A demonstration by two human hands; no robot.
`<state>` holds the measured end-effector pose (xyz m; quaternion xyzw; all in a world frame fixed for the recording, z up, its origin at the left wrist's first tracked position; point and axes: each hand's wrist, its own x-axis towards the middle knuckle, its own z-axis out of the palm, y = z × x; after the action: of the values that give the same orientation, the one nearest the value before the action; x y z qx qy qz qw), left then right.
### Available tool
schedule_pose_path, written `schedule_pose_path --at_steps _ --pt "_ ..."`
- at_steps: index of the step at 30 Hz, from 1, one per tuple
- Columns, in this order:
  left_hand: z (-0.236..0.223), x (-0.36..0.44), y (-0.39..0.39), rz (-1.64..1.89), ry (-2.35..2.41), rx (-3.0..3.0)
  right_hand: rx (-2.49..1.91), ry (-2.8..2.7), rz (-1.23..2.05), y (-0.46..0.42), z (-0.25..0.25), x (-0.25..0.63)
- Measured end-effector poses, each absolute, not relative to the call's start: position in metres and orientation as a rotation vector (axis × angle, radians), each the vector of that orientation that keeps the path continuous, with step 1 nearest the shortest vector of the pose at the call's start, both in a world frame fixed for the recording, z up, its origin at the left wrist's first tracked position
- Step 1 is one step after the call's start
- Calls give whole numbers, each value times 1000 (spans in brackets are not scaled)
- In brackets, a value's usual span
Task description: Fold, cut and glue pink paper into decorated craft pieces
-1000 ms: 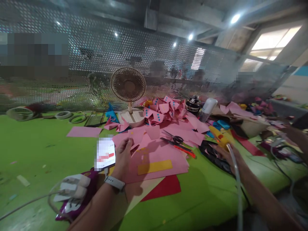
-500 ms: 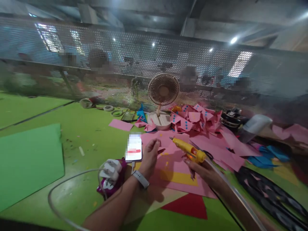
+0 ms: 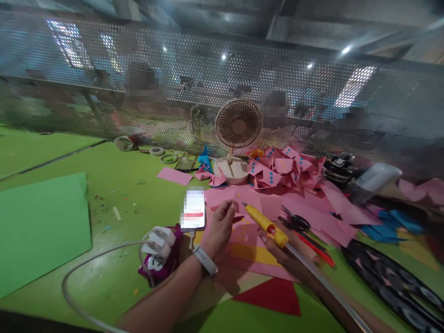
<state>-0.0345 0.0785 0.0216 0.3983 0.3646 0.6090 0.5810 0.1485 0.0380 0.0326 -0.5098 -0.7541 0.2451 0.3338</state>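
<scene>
My right hand (image 3: 279, 247) grips a yellow hot glue gun (image 3: 265, 223) with a small orange light on its body and a clear glue stick (image 3: 322, 273) running out of its back. The nozzle points up and left, close to the fingertips of my left hand (image 3: 222, 221). That hand is closed in a pinch, and whatever lies between its fingers is too small to make out. Under both hands lie pink paper sheets (image 3: 274, 206) and a yellow strip (image 3: 251, 253). A red paper piece (image 3: 274, 297) lies nearer to me.
A lit phone (image 3: 194, 210) is plugged in beside a purple power strip (image 3: 156, 268) with a looping white cable. Behind stand a small fan (image 3: 239, 124) and a heap of folded pink paper pieces (image 3: 287, 166). Scissors (image 3: 298, 221) and a black tray (image 3: 385, 282) lie right, green sheet (image 3: 45, 231) left.
My right hand has shifted slightly left and tilted the glue gun, bringing its nozzle nearer my left fingertips. The scissors and a red-handled tool now show beside it.
</scene>
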Motion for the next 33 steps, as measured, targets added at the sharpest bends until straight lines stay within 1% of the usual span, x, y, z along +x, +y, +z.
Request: schedule_pose_path --at_steps 6,14,18,24,33 --pt "22 -34 79 1417 857 925 -1286 -2043 612 42 22 148" --pt "24 -34 77 1391 872 919 -1324 -2103 512 44 27 149" --pt "25 -34 76 1383 873 907 -1272 -2139 428 45 27 149" --pt "24 -34 77 1377 886 907 -1222 -2217 434 45 24 151" --pt "20 -33 79 1389 929 949 -1275 -2415 208 43 18 157"
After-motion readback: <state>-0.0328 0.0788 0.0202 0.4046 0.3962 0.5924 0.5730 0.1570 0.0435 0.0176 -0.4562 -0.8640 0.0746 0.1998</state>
